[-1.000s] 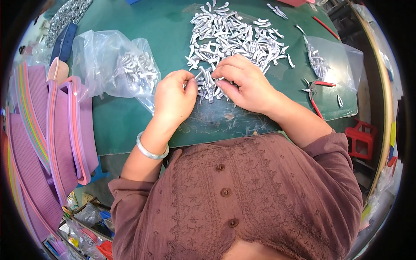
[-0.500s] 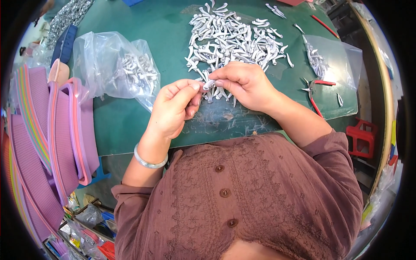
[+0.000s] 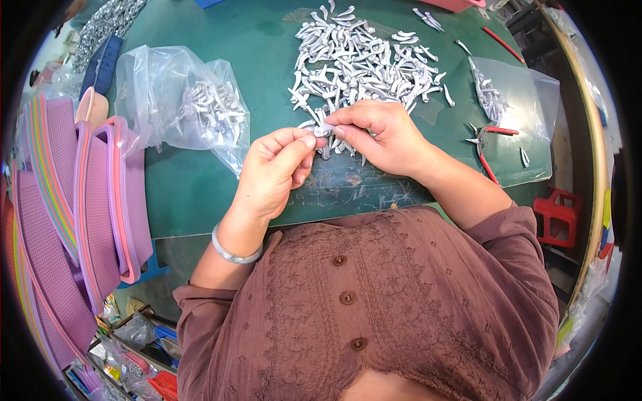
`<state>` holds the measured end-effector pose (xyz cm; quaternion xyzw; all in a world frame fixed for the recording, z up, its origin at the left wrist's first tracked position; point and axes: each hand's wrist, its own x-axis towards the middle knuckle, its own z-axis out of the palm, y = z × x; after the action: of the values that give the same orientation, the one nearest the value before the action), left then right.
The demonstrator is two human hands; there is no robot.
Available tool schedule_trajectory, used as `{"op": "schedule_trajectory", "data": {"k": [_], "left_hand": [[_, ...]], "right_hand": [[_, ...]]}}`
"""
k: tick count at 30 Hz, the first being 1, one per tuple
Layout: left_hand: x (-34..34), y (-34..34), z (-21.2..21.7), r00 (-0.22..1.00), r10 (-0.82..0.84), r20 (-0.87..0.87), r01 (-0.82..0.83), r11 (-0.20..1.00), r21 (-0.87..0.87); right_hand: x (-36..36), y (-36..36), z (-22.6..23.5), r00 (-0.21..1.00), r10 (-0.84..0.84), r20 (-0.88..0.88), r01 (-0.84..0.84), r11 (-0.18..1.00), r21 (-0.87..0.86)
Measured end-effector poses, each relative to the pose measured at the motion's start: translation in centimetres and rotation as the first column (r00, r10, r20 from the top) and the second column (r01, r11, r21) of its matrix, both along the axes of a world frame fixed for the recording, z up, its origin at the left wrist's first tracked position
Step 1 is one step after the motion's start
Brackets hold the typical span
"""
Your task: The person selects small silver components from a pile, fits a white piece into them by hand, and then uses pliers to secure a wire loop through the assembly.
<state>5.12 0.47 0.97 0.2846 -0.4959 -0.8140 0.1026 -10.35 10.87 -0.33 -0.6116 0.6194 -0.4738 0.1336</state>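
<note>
Between my two hands is a small curved silver-coloured metal piece [image 3: 321, 130], pinched from both sides. My left hand [image 3: 277, 164] grips its left end between thumb and curled forefinger. From the right, my right hand [image 3: 381, 137] pinches it with thumb and fingertips. Just beyond the fingers spreads a pile of similar curved silver pieces [image 3: 364, 67], and some of them lie under my hands. The exact shape of the held piece is partly hidden by my fingertips.
On the green table [image 3: 200, 207], a clear plastic bag [image 3: 167, 100] of silver pieces lies at left, another bag [image 3: 515, 93] at right. Red-handled pliers [image 3: 483, 142] rest near the right edge. Purple woven baskets [image 3: 110, 200] are stacked left; a red stool [image 3: 558, 217] stands right.
Both hands keep their pinch on the piece and have shifted only slightly. The whole view has moved a little.
</note>
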Motion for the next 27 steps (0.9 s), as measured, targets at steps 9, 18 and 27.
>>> {"op": "schedule_trajectory", "data": {"k": [9,18,27], "left_hand": [[0.0,0.2,-0.2,1.000,0.015,0.001,-0.015,1.000,0.014],[0.0,0.3,-1.0,0.999,0.032,-0.014,-0.032,0.999,0.035],[0.1,0.6,-1.2,0.989,0.117,-0.095,-0.125,0.989,-0.081]], "right_hand": [[0.0,0.1,0.0,1.000,0.007,-0.017,-0.007,1.000,0.003],[0.1,0.0,0.1,0.998,0.017,-0.060,-0.021,0.998,-0.066],[0.2,0.1,0.1,0.997,0.022,0.074,-0.021,1.000,-0.016]]}}
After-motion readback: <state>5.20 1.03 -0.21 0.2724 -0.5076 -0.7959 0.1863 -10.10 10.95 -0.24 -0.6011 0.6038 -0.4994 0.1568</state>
